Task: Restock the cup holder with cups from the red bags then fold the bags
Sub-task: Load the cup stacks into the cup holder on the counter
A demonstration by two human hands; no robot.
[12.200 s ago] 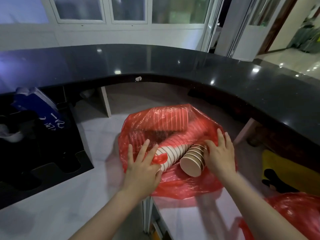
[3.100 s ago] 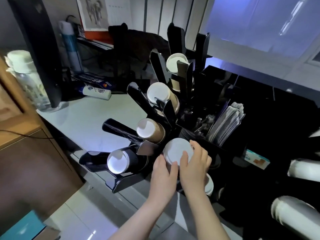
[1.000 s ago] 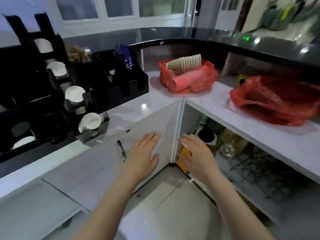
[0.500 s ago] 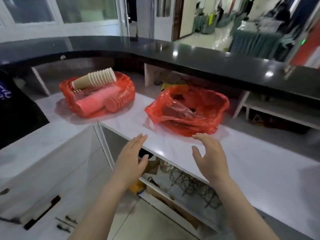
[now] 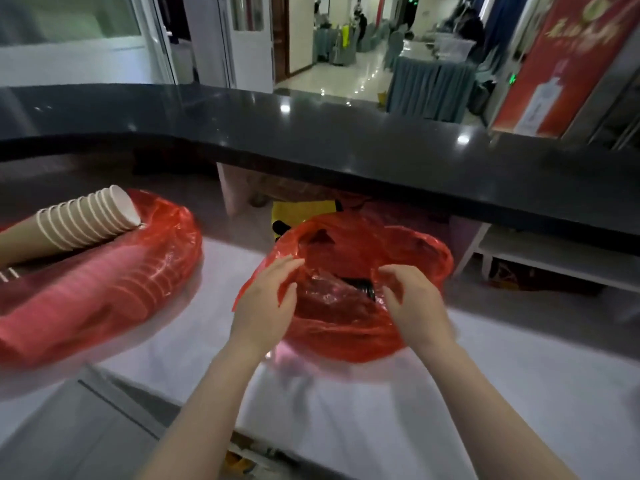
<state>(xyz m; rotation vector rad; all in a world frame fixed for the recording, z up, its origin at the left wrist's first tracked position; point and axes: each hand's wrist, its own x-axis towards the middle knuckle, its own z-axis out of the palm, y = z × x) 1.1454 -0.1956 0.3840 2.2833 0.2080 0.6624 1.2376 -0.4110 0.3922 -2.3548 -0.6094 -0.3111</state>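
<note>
Red bag [image 5: 349, 327]: on the white tabletop [image 5: 502, 382], mouth open
Hands: left hand [image 5: 265, 303] fingers curled on its near rim; right hand [image 5: 414, 299] likewise
Cups [image 5: 79, 225]: atop second bag [image 5: 104, 292], left
Room: dark raised counter [image 5: 346, 140]; hall beyond

Black countertop [image 5: 346, 140], perhaps red banner [image 5: 561, 64] beyond.
</note>
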